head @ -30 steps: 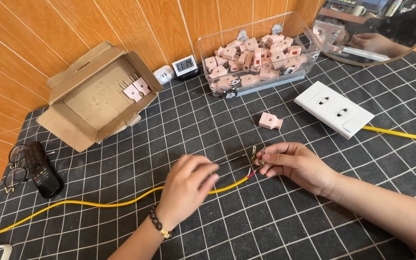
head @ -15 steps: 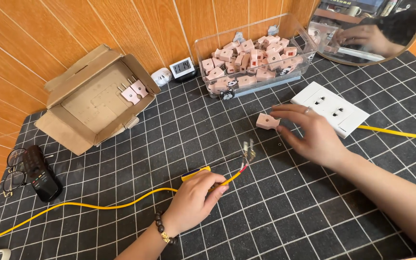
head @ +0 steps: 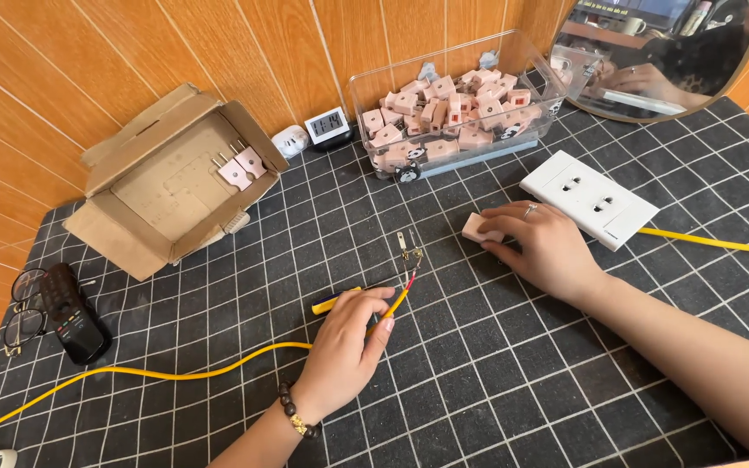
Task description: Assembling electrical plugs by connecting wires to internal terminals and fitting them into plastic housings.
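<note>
Her left hand (head: 347, 347) pinches the thin yellow cable (head: 175, 373) mid-mat, while right hand (head: 541, 247) fingers close on a small pink plastic plug block (head: 478, 229).

The scene is bright and evenly lit by soft, daylight-like light. Shadows are faint and short: a soft one lies under the left hand (head: 344, 342) and another beside the right hand (head: 543, 247). The mirror (head: 661, 52) at upper right shows a darker reflection. The clear bin (head: 452, 104) carries mild glare on its walls. Focus is sharp throughout; grid lines bow slightly toward the frame edges.
</note>
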